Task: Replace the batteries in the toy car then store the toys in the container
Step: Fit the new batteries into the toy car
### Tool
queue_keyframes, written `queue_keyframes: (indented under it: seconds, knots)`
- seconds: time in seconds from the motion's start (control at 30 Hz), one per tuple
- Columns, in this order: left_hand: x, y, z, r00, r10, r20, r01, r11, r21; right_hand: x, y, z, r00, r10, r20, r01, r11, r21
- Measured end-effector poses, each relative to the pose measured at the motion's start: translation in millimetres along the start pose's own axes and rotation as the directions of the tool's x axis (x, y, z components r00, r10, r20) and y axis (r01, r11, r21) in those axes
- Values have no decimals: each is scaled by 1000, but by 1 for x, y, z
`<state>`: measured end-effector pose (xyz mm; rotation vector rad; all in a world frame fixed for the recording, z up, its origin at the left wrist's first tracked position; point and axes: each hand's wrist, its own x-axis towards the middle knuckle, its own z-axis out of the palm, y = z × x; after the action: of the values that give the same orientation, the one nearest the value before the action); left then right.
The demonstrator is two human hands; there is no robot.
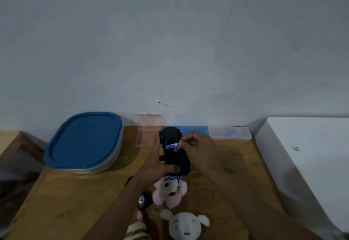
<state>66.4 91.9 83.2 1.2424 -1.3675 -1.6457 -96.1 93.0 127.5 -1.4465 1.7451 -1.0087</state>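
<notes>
1. A wooden table (75, 202) stands against a pale wall (170, 41). At its far left is the container (85, 141), closed under a blue lid.
2. Along the back edge are an open pink case (149, 130), a flat blue sheet (194, 129) and a shut clear case (230, 133). A white box (302, 154) stands at the right.
3. Near the person lie a pink plush (170, 190), a white plush (184, 224) and a striped plush (137, 230). The left forearm crosses over a small black part (144, 200) beside them.
4. The car (175, 156) is held above the table's middle, over the pink plush, belly up and nose away. It hides part of the blue sheet.
5. The left hand (156, 166) grasps the car from its left side, with the thumb pressed across the underside near the rear wheels.
6. The right hand (198, 147) has its fingertips pinched on a blue battery (177, 148), tilted at the right edge of the open bay. Another blue cell (170, 146) lies crosswise in the bay.
7. The car's underside is black, hard plastic with chunky dark wheels. A blue body edge shows at the nose and tail.
8. The container is a rounded oblong with a translucent grey wall. The plushes look soft and fuzzy, and the cases are thin plastic.
</notes>
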Motion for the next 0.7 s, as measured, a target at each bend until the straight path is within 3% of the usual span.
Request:
queue_keyframes:
  seconds: [0.13, 0.27, 0.43, 0.7]
  knots:
    - [0, 2, 2, 1000, 6, 15, -6, 1000, 6, -4, 1, 8, 981, -174, 84, 186, 968, -171]
    - [-1, 5, 4, 999, 21, 33, -21, 1000, 0, -8, -2, 10, 917, -339, 210, 388, 882, -269]
    - [0, 7, 3, 999, 40, 31, -39, 999, -18, -7, -3, 9, 874, -395, 282, 477, 805, -353]
    - [0, 12, 3, 997, 48, 65, -46, 998, -36, -2, -6, 4, 852, -390, 350, 507, 783, -362]
